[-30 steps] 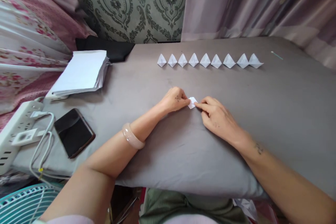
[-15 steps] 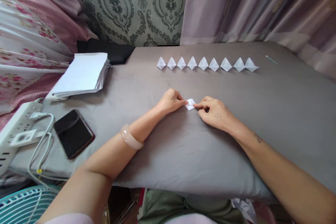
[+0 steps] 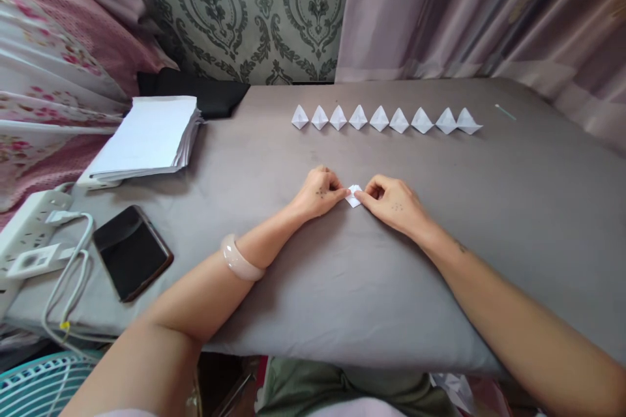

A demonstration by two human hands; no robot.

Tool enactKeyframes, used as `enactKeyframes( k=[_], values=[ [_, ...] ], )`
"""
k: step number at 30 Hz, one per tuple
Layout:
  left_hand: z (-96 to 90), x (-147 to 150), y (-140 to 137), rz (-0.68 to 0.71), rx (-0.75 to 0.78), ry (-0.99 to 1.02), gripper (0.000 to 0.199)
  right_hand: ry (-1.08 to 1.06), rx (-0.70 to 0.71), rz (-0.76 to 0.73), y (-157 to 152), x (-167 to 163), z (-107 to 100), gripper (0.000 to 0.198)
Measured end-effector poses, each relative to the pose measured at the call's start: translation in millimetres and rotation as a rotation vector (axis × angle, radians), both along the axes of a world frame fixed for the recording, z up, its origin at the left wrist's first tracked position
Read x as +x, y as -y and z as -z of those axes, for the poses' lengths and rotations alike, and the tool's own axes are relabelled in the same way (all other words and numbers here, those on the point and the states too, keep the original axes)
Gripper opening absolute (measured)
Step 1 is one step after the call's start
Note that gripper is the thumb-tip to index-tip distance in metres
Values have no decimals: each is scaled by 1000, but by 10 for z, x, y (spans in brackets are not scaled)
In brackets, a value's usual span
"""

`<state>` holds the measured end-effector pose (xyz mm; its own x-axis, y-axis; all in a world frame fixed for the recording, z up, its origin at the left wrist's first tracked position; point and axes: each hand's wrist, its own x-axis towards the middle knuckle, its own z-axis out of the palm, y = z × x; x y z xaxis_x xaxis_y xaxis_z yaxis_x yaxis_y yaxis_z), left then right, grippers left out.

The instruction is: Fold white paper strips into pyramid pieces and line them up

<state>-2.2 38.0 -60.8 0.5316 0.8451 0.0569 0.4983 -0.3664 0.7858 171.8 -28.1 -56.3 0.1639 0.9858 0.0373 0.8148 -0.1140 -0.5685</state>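
A small folded white paper lies on the grey cloth in front of me, one corner pointing my way. My left hand pinches its left corner between thumb and fingers. From the other side my right hand has its thumb on the paper's right part, with the fingers curled behind. The hands hide both side corners of the paper. Farther back stands a row of several folded white paper shapes, each with a pointed top.
At left are a stack of white paper, a black phone, and a white power strip with cables. A cotton swab lies at the back right. The cloth-covered table ends near my lap, and a teal basket-like grille is below left.
My right hand has shifted slightly left and turned, so its thumb now presses the paper where a fingertip was before. My left hand keeps its hold. The view has moved slightly.
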Motion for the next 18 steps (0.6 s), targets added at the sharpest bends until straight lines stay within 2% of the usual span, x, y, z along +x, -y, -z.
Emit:
enactKeyframes(
  k=[5,9,13,15,18],
  values=[
    [59,11,-9,57,17,198,19,-94,100,-75,52,25,64,30],
    [49,47,2,145,-66,391,23,-405,64,-99,93,35,-57,33],
    [10,31,40,163,-210,552,28,-708,76,-88,148,-14,-166,40],
    [-19,17,63,170,-279,624,28,-741,93,-89,162,-33,-184,39],
    [-62,6,101,186,-370,689,33,-667,104,-102,172,-34,-197,37]
  ],
)
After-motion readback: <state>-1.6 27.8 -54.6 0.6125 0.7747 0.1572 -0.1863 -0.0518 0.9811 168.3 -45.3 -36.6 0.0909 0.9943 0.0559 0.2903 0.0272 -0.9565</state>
